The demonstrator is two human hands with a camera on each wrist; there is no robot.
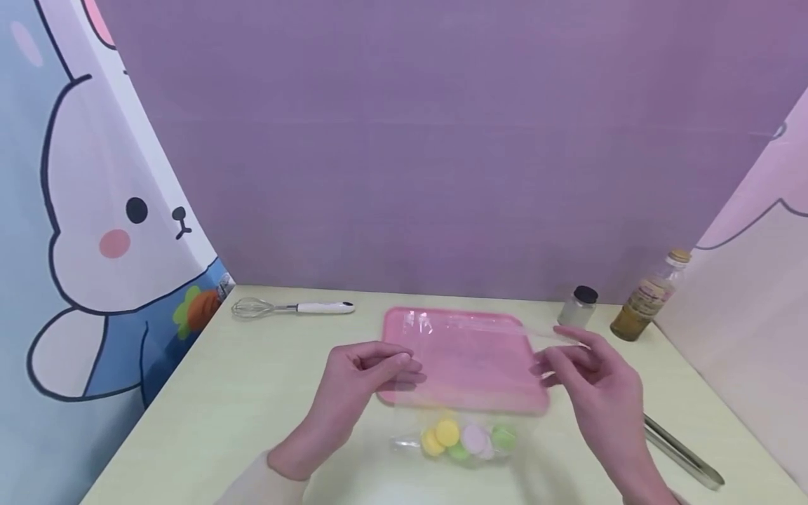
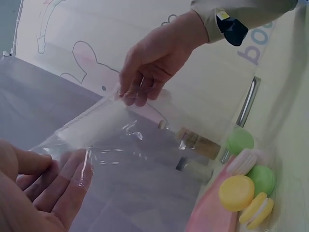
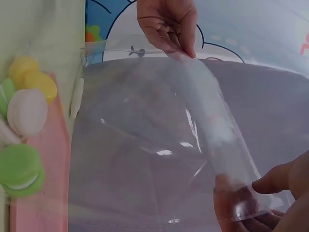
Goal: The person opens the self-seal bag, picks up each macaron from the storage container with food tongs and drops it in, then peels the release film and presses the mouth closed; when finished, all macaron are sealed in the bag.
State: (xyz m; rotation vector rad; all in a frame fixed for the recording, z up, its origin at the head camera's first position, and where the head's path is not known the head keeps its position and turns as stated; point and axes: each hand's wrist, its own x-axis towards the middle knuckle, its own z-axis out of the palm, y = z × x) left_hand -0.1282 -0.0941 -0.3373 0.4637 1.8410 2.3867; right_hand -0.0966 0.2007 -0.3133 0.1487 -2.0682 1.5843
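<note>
A clear plastic bag (image 3: 145, 125) is stretched between my two hands, its upper edge drawn wide. My left hand (image 1: 362, 382) pinches one upper corner between thumb and fingers; my right hand (image 1: 600, 382) pinches the opposite one. At the bottom of the bag lie several macarons: yellow macarons (image 2: 236, 192), green macarons (image 3: 21, 169) and pale pink macarons (image 3: 27, 112). In the head view the bag overlaps a pink tray (image 1: 467, 365), with the macarons showing just in front of the tray's near edge.
A whisk (image 1: 290, 308) lies at the back left of the table (image 1: 252, 393). Behind my right hand stand a small black-lidded jar (image 1: 577, 308) and a corked bottle (image 1: 647, 301) of amber liquid. Metal tongs (image 1: 684, 452) lie at the right. A purple panel (image 1: 429, 154) rises behind.
</note>
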